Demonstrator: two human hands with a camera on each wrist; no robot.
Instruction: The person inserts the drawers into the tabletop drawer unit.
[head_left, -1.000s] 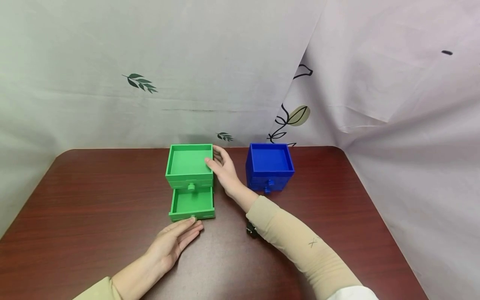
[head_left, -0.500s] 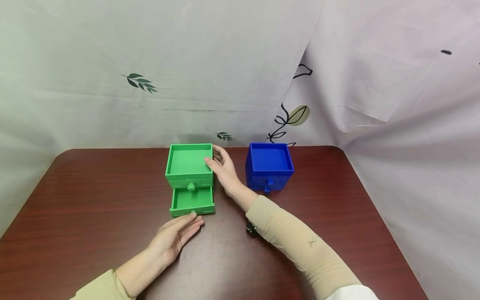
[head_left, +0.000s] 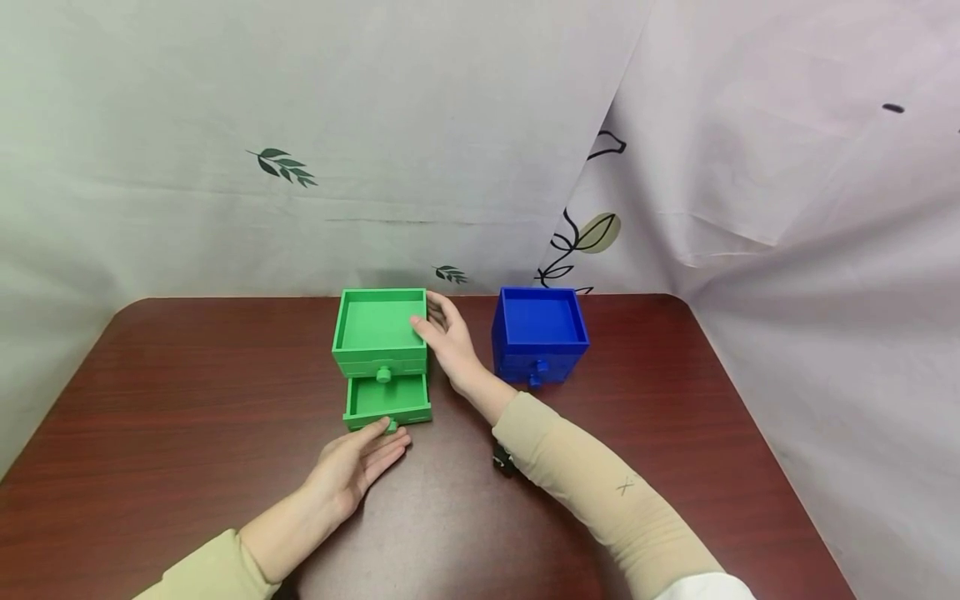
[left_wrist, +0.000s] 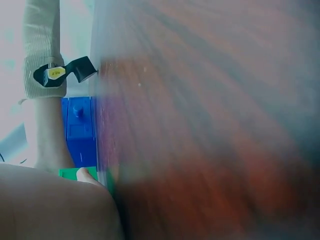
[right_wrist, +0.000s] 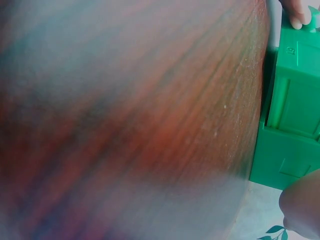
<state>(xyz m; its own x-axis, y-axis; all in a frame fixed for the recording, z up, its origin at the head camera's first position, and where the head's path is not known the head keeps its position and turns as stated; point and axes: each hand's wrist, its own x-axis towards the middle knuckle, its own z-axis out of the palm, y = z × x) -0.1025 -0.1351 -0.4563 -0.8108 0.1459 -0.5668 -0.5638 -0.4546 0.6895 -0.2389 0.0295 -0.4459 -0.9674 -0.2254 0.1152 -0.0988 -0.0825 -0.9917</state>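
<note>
A green mini drawer cabinet (head_left: 381,321) stands at the back of the table, its lower drawer (head_left: 386,400) pulled partly out. My left hand (head_left: 341,475) is at that drawer's front, the thumb touching it beside the round knob (head_left: 392,426) and the other fingers stretched out below. In the right wrist view, fingertips (right_wrist: 297,22) of this hand touch the drawer front. My right hand (head_left: 450,342) holds the cabinet's right side, thumb over the top rim and fingers along the outer wall, partly hidden.
A blue mini drawer cabinet (head_left: 542,321) stands to the right of the green one, its drawers shut. The wooden table (head_left: 187,400) ends at a pale patterned cloth (head_left: 450,150) behind. A black wrist device (head_left: 503,458) shows under the right sleeve.
The green lower drawer has slid further into its cabinet, with the left hand moving forward against its front. The right hand stays in place on the cabinet's side.
</note>
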